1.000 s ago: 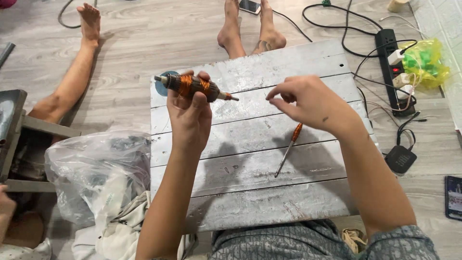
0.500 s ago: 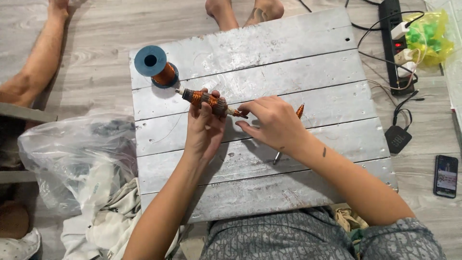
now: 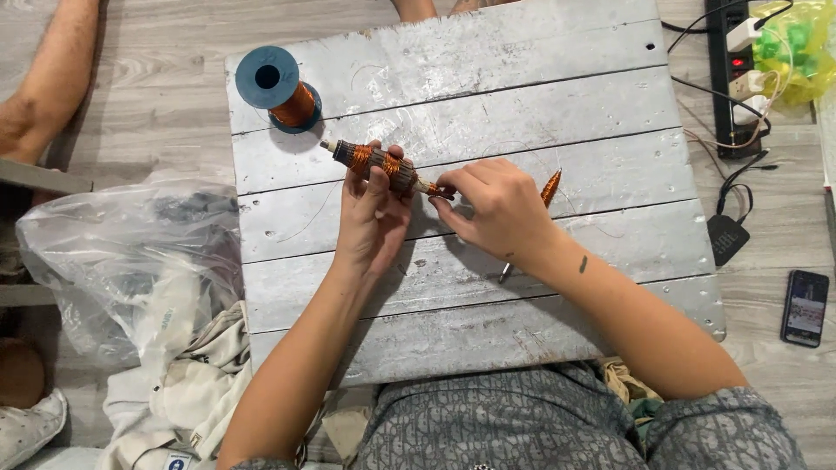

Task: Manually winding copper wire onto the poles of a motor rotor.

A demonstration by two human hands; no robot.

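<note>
1. While we look down on the board (image 3: 557,96), our left hand (image 3: 373,222) grips the rotor (image 3: 376,164), fingers curled round its copper windings, holding it just above the planks near centre.
2. Our right hand (image 3: 496,209) sits at three o'clock from the rotor, fingertips pinched shut at the shaft end; what they pinch is too small to tell.
3. At eleven o'clock stands the spool (image 3: 280,89), blue-flanged, wound with copper wire, upright on the board.
4. Behind the right hand lies the screwdriver (image 3: 550,186), orange handle at two o'clock, tip at five.
5. At nine o'clock, off the board, lies the bag (image 3: 122,261).
6. At three o'clock, on the floor, lies the phone (image 3: 805,307).
</note>
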